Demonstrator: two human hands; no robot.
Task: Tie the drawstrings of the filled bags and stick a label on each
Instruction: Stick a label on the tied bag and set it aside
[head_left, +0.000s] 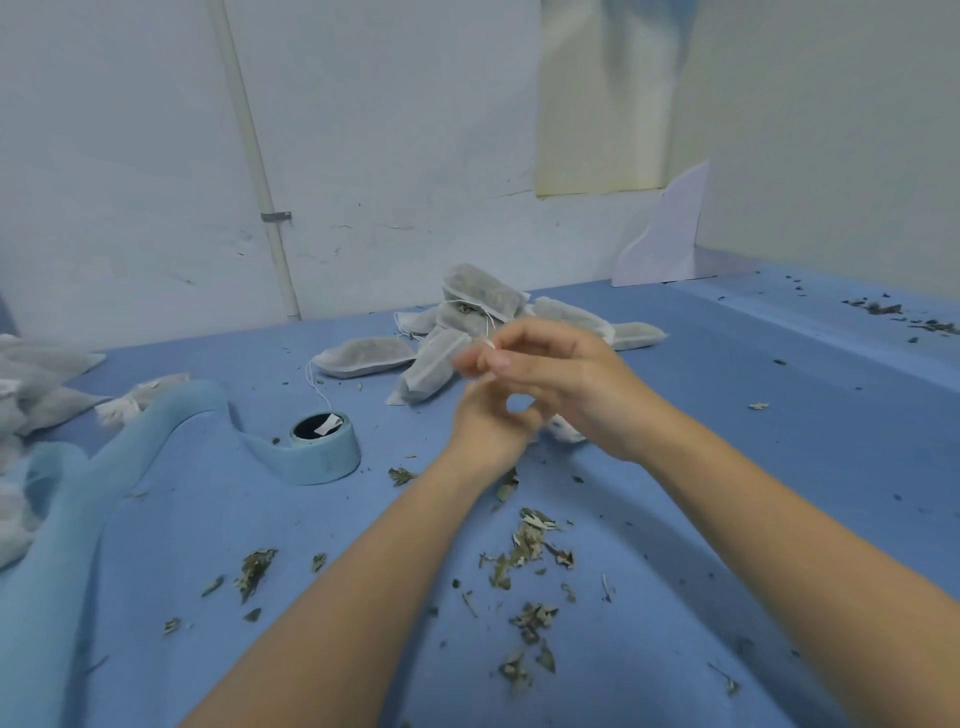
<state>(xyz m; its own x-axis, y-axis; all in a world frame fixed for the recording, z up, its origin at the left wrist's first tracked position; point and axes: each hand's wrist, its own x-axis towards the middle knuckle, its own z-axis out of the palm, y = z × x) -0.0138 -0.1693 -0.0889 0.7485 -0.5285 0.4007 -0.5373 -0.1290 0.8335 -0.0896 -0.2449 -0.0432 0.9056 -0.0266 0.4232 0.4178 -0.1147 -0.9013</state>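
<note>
While half hidden, bag (563, 427) beneath both hands.

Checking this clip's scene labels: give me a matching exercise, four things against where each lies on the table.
Things:
1. label roll
2. pile of filled bags
3. loose dried leaves
4. white card

Places:
A. leaning on the back wall, right
B. beyond the hands, table centre
C. near side, between the forearms
D. left of the hands

Pairs: 1-D, 2-B, 3-C, 4-A
</note>
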